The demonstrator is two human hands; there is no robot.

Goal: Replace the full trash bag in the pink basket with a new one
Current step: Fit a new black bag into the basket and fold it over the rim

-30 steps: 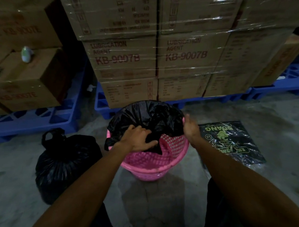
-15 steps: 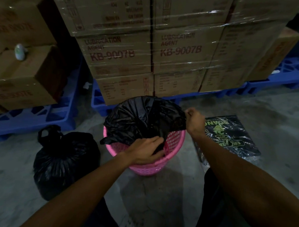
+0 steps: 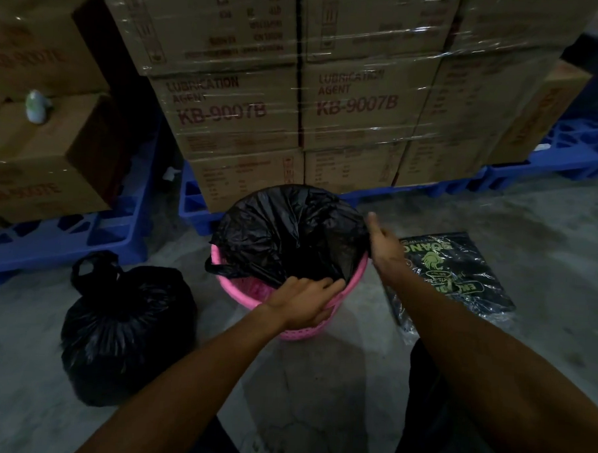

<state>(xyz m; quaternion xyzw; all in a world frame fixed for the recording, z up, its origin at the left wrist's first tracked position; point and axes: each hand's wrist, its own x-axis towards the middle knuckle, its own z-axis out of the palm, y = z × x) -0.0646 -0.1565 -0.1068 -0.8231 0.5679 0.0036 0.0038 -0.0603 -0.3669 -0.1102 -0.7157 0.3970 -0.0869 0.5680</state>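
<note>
The old bag is already out, tied and standing on the floor just left of the basket, so the step in hand is lining the basket with the new bag. The bag covers the far and right rim but sags on the near-left side, where pink rim shows and a handle loop hangs out. The left hand lies on the near rim, fingers curled over the bag's edge and pinching it there. The right hand is at the right rim touching the plastic; whether it grips the film I cannot tell, as it is blurred. Next, I judge, the loose near-left edge must be pulled outward and folded down over the rim all round, gently, since thin film tears on lattice. A pack of bags lies on the floor just right of the basket. The floor is bare grey concrete; behind stand wrapped cartons on blue pallets, in dim light.
</note>
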